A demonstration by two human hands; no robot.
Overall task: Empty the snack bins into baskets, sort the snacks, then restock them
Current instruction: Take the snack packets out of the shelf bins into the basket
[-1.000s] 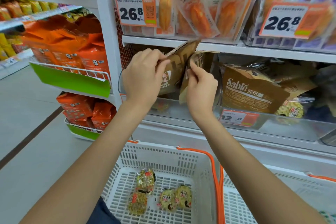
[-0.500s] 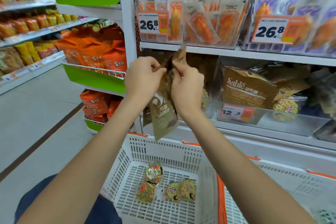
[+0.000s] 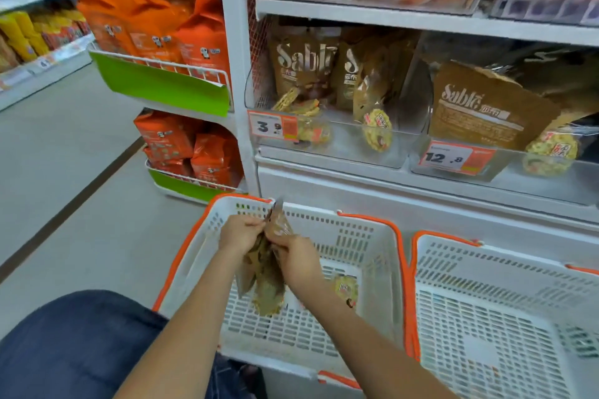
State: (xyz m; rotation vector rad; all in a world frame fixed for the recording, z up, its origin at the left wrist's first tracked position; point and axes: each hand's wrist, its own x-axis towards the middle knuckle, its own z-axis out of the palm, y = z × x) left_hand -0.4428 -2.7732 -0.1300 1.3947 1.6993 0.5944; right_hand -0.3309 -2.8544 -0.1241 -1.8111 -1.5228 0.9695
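My left hand [image 3: 239, 232] and my right hand [image 3: 299, 257] both grip brown Sable snack bags [image 3: 266, 272], held together by their tops over the left white basket [image 3: 372, 230]. A small yellow round snack pack [image 3: 346, 289] lies in that basket, partly hidden by my right arm. On the shelf above, the left clear bin [image 3: 327, 152] holds more brown Sable bags [image 3: 299, 65] and round snack packs [image 3: 377, 129]. The right clear bin [image 3: 525, 178] holds a large Sable bag [image 3: 479, 107] and a round pack [image 3: 551, 152].
A second white basket with orange handles [image 3: 486, 256] stands to the right of the first. Orange snack bags [image 3: 162, 26] fill wire racks on the left. Price tags 3.9 [image 3: 269, 126] and 12.8 [image 3: 453, 157] hang on the bins. The aisle floor [image 3: 64, 172] lies left.
Both hands have carried the brown bags from the shelf bin down to just over the left basket. The view has tilted downward.
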